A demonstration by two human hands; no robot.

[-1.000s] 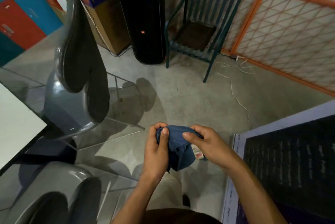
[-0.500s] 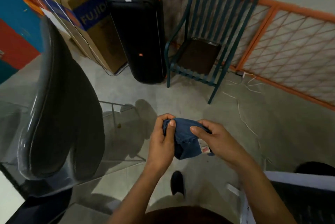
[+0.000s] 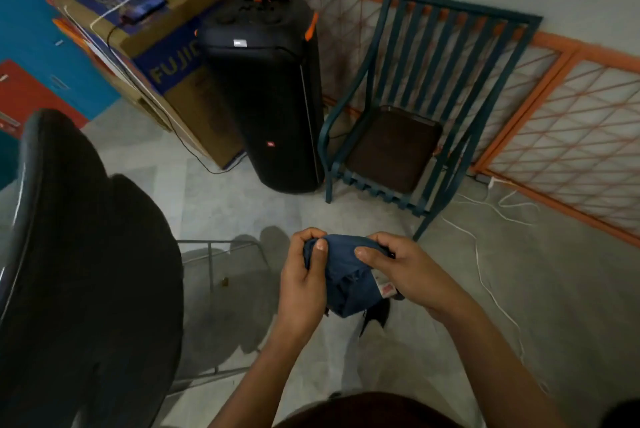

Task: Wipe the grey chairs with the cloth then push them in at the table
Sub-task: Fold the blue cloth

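Cloth (image 3: 346, 275) is being bunched between both hands, chair (image 3: 86, 272) lying to the left.
Left hand (image 3: 304, 282) and right hand (image 3: 405, 272) are both gripping the cloth; the left is sitting nearer the chair's upright back.

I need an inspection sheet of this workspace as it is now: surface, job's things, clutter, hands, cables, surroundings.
Surface: grey floor; no table in view.
Job's things: blue cloth bunched between both hands; grey chair at left, its back close to the camera.
Clutter: cardboard box; black speaker; green slatted chair.
Hands: left hand and right hand both grip the cloth.
Cables: white cable loose on floor; black cable by the box.
Surroundings: orange lattice panel against wall.
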